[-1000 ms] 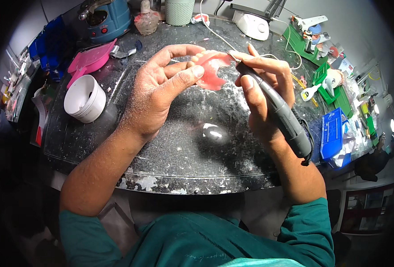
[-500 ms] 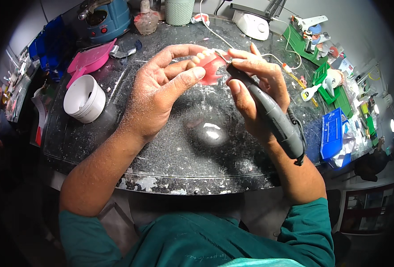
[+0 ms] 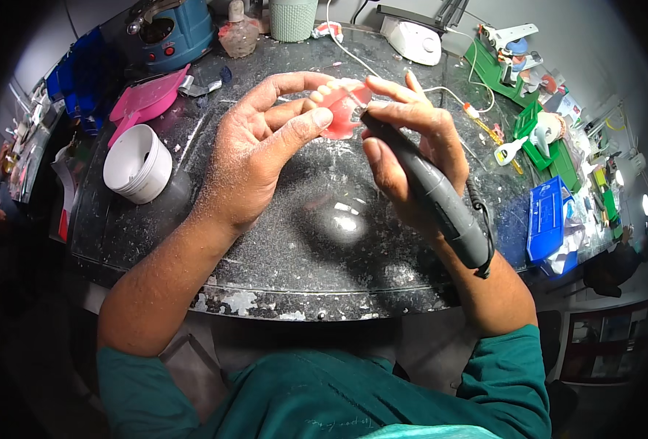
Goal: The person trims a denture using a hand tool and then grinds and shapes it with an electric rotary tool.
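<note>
A pink denture (image 3: 341,121) with a row of pale teeth is pinched between the thumb and fingers of my left hand (image 3: 254,150), which is dusted with fine powder. My right hand (image 3: 419,132) grips a black rotary handpiece (image 3: 430,186) like a pen, its cord trailing from the rear end. The tip of the handpiece lies against or just over the denture's pink base; whether it touches, I cannot tell. Both hands are raised above the dark worktop (image 3: 280,256).
A white tub (image 3: 139,164) and a pink dustpan (image 3: 148,102) stand at left. Behind are a blue machine (image 3: 174,33), a glass bottle (image 3: 239,33), a pale green basket (image 3: 293,20) and a white control box (image 3: 412,40). Green trays (image 3: 536,139) and a blue bin (image 3: 547,219) lie right.
The handpiece and right hand have shifted slightly left and down across the denture. My left hand and the denture have moved a little to the left, the denture tilting slightly.
</note>
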Action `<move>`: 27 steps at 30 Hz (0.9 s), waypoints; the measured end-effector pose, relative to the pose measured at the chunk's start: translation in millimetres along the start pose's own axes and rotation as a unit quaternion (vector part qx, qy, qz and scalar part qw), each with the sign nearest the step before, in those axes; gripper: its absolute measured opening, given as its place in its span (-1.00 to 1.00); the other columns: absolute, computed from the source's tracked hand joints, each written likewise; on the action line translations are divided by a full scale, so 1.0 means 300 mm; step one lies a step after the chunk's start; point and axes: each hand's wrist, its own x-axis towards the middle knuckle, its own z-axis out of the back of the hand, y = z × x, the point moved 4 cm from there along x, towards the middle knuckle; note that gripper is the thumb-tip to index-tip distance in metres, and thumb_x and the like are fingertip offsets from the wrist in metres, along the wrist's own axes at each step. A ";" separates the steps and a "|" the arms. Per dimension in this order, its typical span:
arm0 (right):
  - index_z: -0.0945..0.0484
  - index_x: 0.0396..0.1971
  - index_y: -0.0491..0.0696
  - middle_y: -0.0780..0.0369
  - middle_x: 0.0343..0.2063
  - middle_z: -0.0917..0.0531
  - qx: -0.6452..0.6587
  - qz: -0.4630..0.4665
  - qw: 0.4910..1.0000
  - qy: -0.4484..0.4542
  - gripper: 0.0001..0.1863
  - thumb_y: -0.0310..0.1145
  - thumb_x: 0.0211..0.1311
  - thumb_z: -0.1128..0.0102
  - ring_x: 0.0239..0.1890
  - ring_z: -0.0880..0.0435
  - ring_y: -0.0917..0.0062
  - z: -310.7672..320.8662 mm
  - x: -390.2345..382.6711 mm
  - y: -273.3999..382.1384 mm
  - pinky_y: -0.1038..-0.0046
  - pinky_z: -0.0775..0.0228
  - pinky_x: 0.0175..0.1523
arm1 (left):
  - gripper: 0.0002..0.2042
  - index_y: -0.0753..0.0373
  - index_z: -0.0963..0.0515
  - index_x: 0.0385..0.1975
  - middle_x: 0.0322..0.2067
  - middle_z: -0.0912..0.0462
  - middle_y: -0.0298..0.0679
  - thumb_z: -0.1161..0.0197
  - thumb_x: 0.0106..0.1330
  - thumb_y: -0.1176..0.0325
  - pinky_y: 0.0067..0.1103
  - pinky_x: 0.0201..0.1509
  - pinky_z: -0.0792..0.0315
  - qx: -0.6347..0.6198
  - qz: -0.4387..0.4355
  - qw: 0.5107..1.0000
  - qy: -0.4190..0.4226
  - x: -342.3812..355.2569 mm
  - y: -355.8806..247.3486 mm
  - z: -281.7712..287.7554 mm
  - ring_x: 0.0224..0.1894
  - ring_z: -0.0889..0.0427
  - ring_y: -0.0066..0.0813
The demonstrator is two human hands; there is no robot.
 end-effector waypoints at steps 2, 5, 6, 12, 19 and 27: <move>-0.48 -0.10 -0.13 0.17 -0.14 -0.68 0.003 -0.018 1.000 -0.007 -0.66 -0.45 0.15 -0.36 0.17 -0.56 0.17 -0.002 0.003 -0.004 -0.12 0.06 0.42 | -0.67 0.41 -0.38 0.11 -0.07 -0.67 -0.06 -0.16 0.40 0.47 -0.59 0.21 -0.42 0.002 0.000 1.000 0.000 -0.002 -0.003 -0.001 0.01 -0.63 -0.52; -0.48 -0.10 -0.12 0.19 -0.16 -0.69 -0.027 0.039 0.999 0.023 -0.64 -0.45 0.12 -0.38 0.18 -0.56 0.18 -0.007 0.000 0.000 -0.14 0.05 0.42 | -0.67 0.41 -0.37 0.11 -0.07 -0.67 -0.06 -0.16 0.40 0.47 -0.59 0.20 -0.42 -0.002 -0.003 1.000 0.000 0.002 0.002 0.001 0.00 -0.63 -0.52; -0.48 -0.10 -0.12 0.19 -0.16 -0.69 -0.028 0.039 0.999 0.023 -0.64 -0.45 0.12 -0.38 0.18 -0.56 0.18 -0.008 -0.001 0.005 -0.14 0.05 0.42 | -0.66 0.41 -0.37 0.11 -0.07 -0.67 -0.06 -0.17 0.40 0.47 -0.60 0.20 -0.42 -0.006 -0.005 1.000 -0.001 0.003 0.004 0.001 0.00 -0.63 -0.53; -0.62 -0.14 0.00 0.30 -0.18 -0.70 0.000 0.022 1.000 -0.003 -0.59 -0.50 -0.09 -0.46 0.14 -0.58 0.24 -0.013 -0.010 -0.012 -0.15 0.00 0.38 | -0.66 0.41 -0.37 0.12 -0.06 -0.67 -0.06 -0.17 0.39 0.48 -0.60 0.19 -0.42 -0.006 -0.003 1.000 -0.007 0.004 0.007 -0.002 0.00 -0.63 -0.53; -0.54 -0.09 -0.10 0.20 -0.14 -0.68 -0.009 0.018 1.000 0.021 -0.60 -0.49 0.03 -0.42 0.17 -0.57 0.23 -0.013 -0.003 0.001 -0.11 0.00 0.40 | -0.62 0.40 -0.36 0.17 0.04 -0.60 -0.03 -0.15 0.38 0.47 -0.53 0.25 -0.41 0.019 0.006 1.000 0.009 -0.001 0.001 0.007 0.10 -0.59 -0.45; -0.48 -0.08 -0.16 0.13 -0.12 -0.66 -0.002 0.041 0.999 0.022 -0.65 -0.46 0.16 -0.36 0.17 -0.56 0.20 -0.011 -0.003 -0.003 -0.08 0.00 0.41 | -0.56 0.42 -0.34 0.22 0.07 -0.58 -0.06 -0.15 0.38 0.41 -0.52 0.23 -0.44 -0.001 0.022 1.000 0.021 0.003 0.008 0.006 0.11 -0.58 -0.47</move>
